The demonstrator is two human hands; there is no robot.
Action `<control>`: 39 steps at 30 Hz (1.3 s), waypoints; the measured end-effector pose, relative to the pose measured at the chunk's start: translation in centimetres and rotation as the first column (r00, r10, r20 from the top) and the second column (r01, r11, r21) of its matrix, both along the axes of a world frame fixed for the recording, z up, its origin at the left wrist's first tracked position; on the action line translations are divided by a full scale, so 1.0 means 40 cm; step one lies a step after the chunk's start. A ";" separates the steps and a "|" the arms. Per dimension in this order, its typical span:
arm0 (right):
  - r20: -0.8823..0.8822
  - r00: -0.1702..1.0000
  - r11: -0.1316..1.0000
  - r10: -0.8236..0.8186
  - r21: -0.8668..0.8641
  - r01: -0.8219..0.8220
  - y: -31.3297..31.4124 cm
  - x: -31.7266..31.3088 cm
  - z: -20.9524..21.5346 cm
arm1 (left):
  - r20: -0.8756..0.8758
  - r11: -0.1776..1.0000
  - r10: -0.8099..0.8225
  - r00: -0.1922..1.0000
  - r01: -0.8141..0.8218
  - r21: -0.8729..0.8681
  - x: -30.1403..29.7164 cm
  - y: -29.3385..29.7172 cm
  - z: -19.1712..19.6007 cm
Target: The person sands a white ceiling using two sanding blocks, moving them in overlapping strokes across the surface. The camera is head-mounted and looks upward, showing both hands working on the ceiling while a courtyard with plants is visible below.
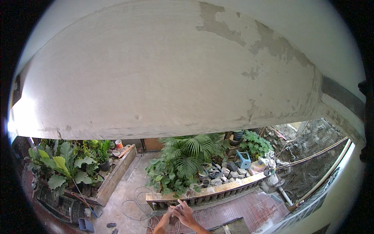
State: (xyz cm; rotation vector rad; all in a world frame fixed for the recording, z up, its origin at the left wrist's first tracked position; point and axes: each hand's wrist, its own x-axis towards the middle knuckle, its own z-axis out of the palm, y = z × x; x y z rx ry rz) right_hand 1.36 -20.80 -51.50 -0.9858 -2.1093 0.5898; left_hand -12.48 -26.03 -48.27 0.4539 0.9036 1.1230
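Left hand (166, 221) and right hand (186, 215) together, fingers half-curled, near planter ledge (226, 188) left end; can't tell what's held. Likely 2-handed handling; next needs steadiness.

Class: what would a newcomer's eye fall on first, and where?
A broad, pale plastered surface with grey patches fills the upper picture. Below, green palm fronds spread near the centre, with a blue stool to their right. The left hand and right hand meet at the bottom.
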 end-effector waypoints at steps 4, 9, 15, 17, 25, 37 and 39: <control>-0.186 0.975 0.965 0.122 -0.207 -0.160 0.025 -0.013 0.028 | -0.551 0.968 -0.106 0.828 0.213 0.134 -0.044 -0.024 0.078; -0.409 0.912 0.625 0.025 -0.706 -0.334 0.058 0.064 0.103 | -0.569 0.970 -0.088 0.817 0.199 0.136 -0.069 -0.048 0.100; -0.123 0.989 0.461 0.084 -0.875 -0.148 0.067 0.150 0.181 | -0.591 0.922 -0.131 0.796 0.317 0.222 -0.067 -0.008 0.086; -0.050 0.981 0.744 0.186 -0.646 -0.174 0.084 0.158 0.220 | -0.614 0.916 -0.156 0.773 0.346 0.202 -0.082 0.012 0.095; -0.579 0.670 0.713 -0.466 0.203 0.671 0.298 0.296 0.712 | -0.599 0.792 0.478 0.642 -0.022 0.610 -0.241 0.048 0.340; -0.333 0.834 0.287 -0.439 0.828 0.482 0.518 0.053 0.918 | 0.320 -0.059 0.817 -0.480 0.482 0.874 -0.426 0.212 0.985; -0.486 0.761 0.284 -0.430 0.728 0.624 0.543 0.133 0.936 | 0.350 0.013 0.712 -0.608 0.510 0.860 -0.490 0.220 1.037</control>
